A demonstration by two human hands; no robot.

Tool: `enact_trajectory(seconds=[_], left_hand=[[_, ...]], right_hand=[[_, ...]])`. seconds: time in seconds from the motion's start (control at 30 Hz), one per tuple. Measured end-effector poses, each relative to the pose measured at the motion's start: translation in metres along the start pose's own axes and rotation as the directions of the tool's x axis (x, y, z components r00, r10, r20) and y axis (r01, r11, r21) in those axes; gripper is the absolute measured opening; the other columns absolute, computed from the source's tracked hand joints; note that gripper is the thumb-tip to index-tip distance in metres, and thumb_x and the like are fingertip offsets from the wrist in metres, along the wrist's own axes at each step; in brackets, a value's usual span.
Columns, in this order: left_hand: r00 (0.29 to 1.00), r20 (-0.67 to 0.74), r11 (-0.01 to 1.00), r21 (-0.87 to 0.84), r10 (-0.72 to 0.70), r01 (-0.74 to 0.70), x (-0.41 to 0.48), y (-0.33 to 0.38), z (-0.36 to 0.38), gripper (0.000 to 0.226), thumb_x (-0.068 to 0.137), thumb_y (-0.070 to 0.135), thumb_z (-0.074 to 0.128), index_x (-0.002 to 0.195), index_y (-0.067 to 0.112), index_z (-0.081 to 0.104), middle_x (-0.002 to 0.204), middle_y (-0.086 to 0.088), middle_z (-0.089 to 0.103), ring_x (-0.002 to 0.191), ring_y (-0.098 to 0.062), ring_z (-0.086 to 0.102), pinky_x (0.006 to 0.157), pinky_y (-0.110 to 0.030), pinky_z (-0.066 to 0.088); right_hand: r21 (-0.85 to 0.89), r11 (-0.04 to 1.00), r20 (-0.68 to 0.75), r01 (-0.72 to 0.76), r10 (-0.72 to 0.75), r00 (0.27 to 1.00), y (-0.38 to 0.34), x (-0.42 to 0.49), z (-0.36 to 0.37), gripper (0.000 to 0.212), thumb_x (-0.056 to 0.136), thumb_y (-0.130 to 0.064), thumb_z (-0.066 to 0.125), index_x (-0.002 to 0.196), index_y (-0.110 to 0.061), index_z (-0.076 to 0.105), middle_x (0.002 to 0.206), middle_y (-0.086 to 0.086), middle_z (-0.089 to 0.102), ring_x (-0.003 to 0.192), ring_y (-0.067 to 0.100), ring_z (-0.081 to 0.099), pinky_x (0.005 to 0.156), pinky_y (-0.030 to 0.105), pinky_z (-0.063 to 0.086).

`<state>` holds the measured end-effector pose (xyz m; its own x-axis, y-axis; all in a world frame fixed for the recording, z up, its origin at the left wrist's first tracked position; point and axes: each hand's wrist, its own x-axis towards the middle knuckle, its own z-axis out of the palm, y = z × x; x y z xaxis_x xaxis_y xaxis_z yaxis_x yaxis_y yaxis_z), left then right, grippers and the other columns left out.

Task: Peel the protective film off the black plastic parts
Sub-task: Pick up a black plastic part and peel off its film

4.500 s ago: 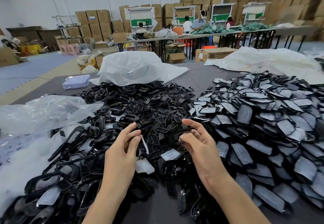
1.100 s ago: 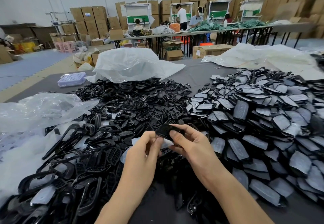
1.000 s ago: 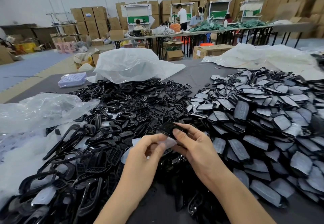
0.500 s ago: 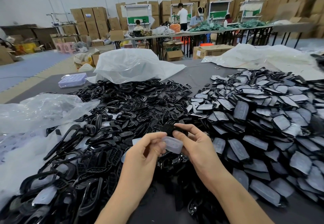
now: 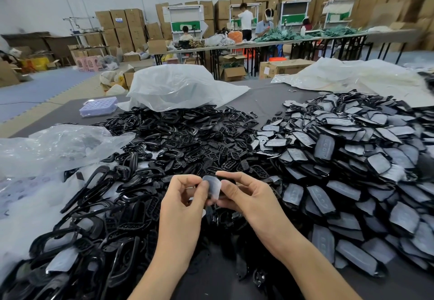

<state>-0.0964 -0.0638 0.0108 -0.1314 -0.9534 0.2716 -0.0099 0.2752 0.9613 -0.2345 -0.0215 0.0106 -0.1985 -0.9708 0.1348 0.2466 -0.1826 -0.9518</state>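
My right hand (image 5: 249,196) grips a small black plastic part (image 5: 229,181) above the table's near middle; most of the part is hidden by my fingers. My left hand (image 5: 182,202) pinches a clear protective film (image 5: 212,185) that curls away from the part's face. To the right lies a big heap of film-covered black parts (image 5: 352,158). A pile of bare black parts and frames (image 5: 164,149) spreads across the middle and left.
Clear plastic bags lie at the left (image 5: 54,147), back middle (image 5: 178,87) and back right (image 5: 352,76). A lilac tray (image 5: 98,106) sits at the far left of the grey table (image 5: 265,99). People work at benches beyond, among stacked cartons.
The film has come up off the part: half a second ago it lay lower between my hands, now my left hand holds it raised and curled beside my right fingers.
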Motion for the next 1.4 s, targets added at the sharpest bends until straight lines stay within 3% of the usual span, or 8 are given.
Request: enact_trajectory(seconds=[0.2, 0.37, 0.57, 0.87, 0.97, 1.17, 1.3, 1.4], left_hand=[[0.999, 0.028, 0.996, -0.081, -0.022, 0.024, 0.001, -0.001, -0.001, 0.012, 0.095, 0.016, 0.064, 0.103, 0.023, 0.059, 0.079, 0.009, 0.071, 0.067, -0.004, 0.068, 0.06, -0.015, 0.052], [0.997, 0.071, 0.996, -0.087, 0.005, 0.001, -0.001, -0.003, 0.0, 0.014, 0.101, 0.01, 0.053, 0.104, 0.021, 0.062, 0.089, 0.002, 0.074, 0.077, -0.015, 0.074, 0.068, -0.018, 0.055], [0.991, 0.134, 0.985, -0.171, -0.009, 0.032, -0.002, -0.002, 0.001, 0.029, 0.103, 0.005, 0.047, 0.1, 0.023, 0.069, 0.095, -0.008, 0.075, 0.086, -0.028, 0.075, 0.079, -0.028, 0.059], [0.987, 0.158, 0.999, -0.038, -0.011, 0.017, -0.004, 0.001, 0.004, 0.024, 0.091, 0.007, 0.068, 0.105, 0.026, 0.066, 0.084, 0.01, 0.07, 0.07, 0.003, 0.064, 0.066, -0.011, 0.05], [0.991, 0.136, 1.0, 0.003, 0.013, -0.014, -0.004, 0.001, 0.003, 0.029, 0.09, 0.01, 0.07, 0.107, 0.032, 0.065, 0.089, 0.011, 0.067, 0.075, 0.001, 0.063, 0.067, -0.011, 0.05], [0.949, 0.076, 0.9, 0.3, 0.306, -0.315, -0.011, -0.001, 0.005, 0.024, 0.096, 0.012, 0.06, 0.105, 0.035, 0.062, 0.106, 0.019, 0.058, 0.093, -0.001, 0.063, 0.073, -0.008, 0.047], [0.944, 0.081, 0.871, 0.367, 0.319, -0.326, -0.014, -0.004, 0.009, 0.024, 0.099, 0.016, 0.055, 0.119, 0.028, 0.061, 0.116, 0.022, 0.05, 0.096, 0.006, 0.059, 0.074, -0.002, 0.041], [0.961, 0.08, 0.902, 0.333, 0.263, -0.275, -0.015, -0.004, 0.012, 0.019, 0.099, 0.019, 0.056, 0.109, 0.035, 0.061, 0.111, 0.027, 0.047, 0.092, 0.007, 0.059, 0.071, -0.002, 0.042]], right_hand=[[0.116, 0.993, 0.059, -0.033, 0.026, 0.998, 0.0, 0.0, 0.002, 0.032, 0.092, -0.04, 0.064, 0.114, -0.02, 0.075, 0.108, 0.014, 0.076, 0.097, 0.029, 0.075, 0.084, 0.024, 0.058], [-0.043, 0.999, -0.068, 0.034, -0.036, 0.997, 0.003, 0.001, 0.001, 0.016, 0.093, -0.013, 0.07, 0.102, -0.024, 0.076, 0.085, 0.008, 0.077, 0.075, 0.015, 0.074, 0.07, 0.019, 0.057], [-0.056, 0.998, -0.116, 0.019, -0.026, 0.993, 0.001, 0.002, -0.005, 0.012, 0.092, -0.012, 0.072, 0.096, -0.023, 0.075, 0.083, 0.006, 0.076, 0.071, 0.015, 0.071, 0.063, 0.019, 0.055], [-0.11, 0.994, -0.059, 0.01, -0.017, 0.998, 0.004, 0.001, -0.003, 0.013, 0.099, -0.01, 0.062, 0.108, -0.015, 0.071, 0.095, 0.005, 0.078, 0.079, 0.015, 0.074, 0.069, 0.021, 0.057], [-0.11, 0.994, -0.053, 0.023, -0.029, 0.998, 0.004, 0.001, 0.0, 0.015, 0.101, -0.011, 0.058, 0.109, -0.014, 0.071, 0.098, 0.003, 0.078, 0.087, 0.017, 0.075, 0.071, 0.022, 0.058], [0.122, 0.992, -0.172, 0.018, 0.004, 0.985, 0.0, 0.0, 0.0, 0.012, 0.096, -0.004, 0.063, 0.108, -0.007, 0.066, 0.096, 0.011, 0.077, 0.089, 0.028, 0.077, 0.073, 0.021, 0.059], [0.099, 0.995, -0.162, 0.013, 0.003, 0.987, 0.003, -0.001, 0.004, 0.012, 0.098, -0.004, 0.062, 0.109, -0.008, 0.059, 0.097, 0.005, 0.078, 0.091, 0.023, 0.077, 0.075, 0.019, 0.058], [0.035, 0.999, -0.176, 0.016, -0.009, 0.984, 0.007, -0.002, 0.006, 0.012, 0.098, -0.009, 0.063, 0.108, -0.011, 0.058, 0.095, 0.003, 0.078, 0.09, 0.019, 0.077, 0.073, 0.018, 0.057]])
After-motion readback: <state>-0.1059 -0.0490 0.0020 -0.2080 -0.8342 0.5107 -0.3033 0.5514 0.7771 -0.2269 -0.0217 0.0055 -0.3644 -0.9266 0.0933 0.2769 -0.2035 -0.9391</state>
